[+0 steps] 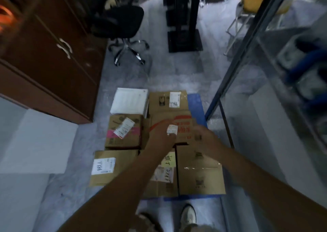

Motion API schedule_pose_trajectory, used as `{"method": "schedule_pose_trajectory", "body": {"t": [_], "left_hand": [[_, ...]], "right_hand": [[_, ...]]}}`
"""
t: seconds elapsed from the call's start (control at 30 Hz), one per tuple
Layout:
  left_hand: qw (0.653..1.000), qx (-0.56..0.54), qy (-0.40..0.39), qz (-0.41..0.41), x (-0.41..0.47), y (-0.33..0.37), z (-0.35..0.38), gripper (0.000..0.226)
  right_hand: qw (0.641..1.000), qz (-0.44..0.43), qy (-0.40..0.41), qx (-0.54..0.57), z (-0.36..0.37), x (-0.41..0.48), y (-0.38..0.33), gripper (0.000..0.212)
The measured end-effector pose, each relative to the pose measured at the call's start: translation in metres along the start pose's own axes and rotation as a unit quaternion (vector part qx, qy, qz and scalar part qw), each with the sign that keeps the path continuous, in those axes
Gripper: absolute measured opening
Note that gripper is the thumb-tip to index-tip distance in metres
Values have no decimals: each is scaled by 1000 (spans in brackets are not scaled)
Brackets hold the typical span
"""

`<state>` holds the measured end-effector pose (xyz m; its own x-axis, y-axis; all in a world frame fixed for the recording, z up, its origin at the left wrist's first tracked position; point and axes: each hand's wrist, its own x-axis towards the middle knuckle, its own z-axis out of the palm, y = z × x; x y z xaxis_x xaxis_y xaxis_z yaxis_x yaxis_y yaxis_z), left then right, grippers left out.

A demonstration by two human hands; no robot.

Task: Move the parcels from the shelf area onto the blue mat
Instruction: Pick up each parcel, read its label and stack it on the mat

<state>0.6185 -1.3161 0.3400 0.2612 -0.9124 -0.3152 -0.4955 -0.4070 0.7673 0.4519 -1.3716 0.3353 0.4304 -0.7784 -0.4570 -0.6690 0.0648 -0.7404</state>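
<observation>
The left hand (161,134) and right hand (203,136) are curled round the sides of a red-printed parcel (184,128), held over the other parcels (123,131) crowding the blue mat (195,100). Placement is judged to be in hand, though blur hides whether the parcel rests yet. A level lowering and release are called for next.

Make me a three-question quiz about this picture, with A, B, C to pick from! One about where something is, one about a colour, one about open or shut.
1. Where in the pile is the white parcel?
A) nearest the feet
B) far left corner
C) far right corner

2. What colour is the mat under the cardboard boxes?
A) red
B) green
C) blue

3. The brown cabinet doors are:
A) shut
B) wide open
C) taken off

Answers:
1 B, it lies at the far end, left of a taped box.
2 C, blue edges show beside the boxes.
3 A, both doors sit flush, their handles side by side.
</observation>
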Motion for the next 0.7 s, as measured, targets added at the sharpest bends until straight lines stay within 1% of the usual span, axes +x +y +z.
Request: {"method": "schedule_pose_trajectory", "body": {"t": [0.07, 0.1, 0.13, 0.17, 0.23, 0.3, 0.37, 0.47, 0.57, 0.63, 0.7], "left_hand": [[1000, -1, 21, 19, -14, 32, -40, 47], [999, 1, 31, 35, -22, 46, -58, 50], [998, 14, 39, 53, -30, 59, -77, 52], [996, 31, 46, 74, -37, 72, -94, 53], [991, 54, 57, 109, -50, 92, -125, 50], [985, 52, 72, 145, -59, 107, -153, 46], [978, 66, 76, 185, -65, 119, -178, 43], [963, 123, 35, 236, -69, 133, -213, 47], [947, 172, -6, 269, -69, 146, -249, 50], [934, 197, -30, 295, -71, 152, -270, 50], [918, 226, -63, 319, -76, 156, -287, 52]], "right_hand": [[994, -22, 46, 101, -15, -15, -46, 27], [988, -30, 70, 137, -21, -24, -68, 26], [984, -45, 84, 149, -26, -31, -89, 27], [984, -67, 85, 140, -31, -37, -107, 30], [989, -101, 82, 75, -40, -51, -140, 38], [989, -120, 82, 4, -52, -61, -171, 49], [987, -132, 90, -28, -66, -70, -202, 55], [984, -130, 109, -45, -79, -87, -241, 57], [977, -127, 154, -77, -78, -103, -267, 58], [974, -103, 186, -79, -71, -116, -278, 56], [966, -69, 220, -115, -58, -136, -285, 58]]}}
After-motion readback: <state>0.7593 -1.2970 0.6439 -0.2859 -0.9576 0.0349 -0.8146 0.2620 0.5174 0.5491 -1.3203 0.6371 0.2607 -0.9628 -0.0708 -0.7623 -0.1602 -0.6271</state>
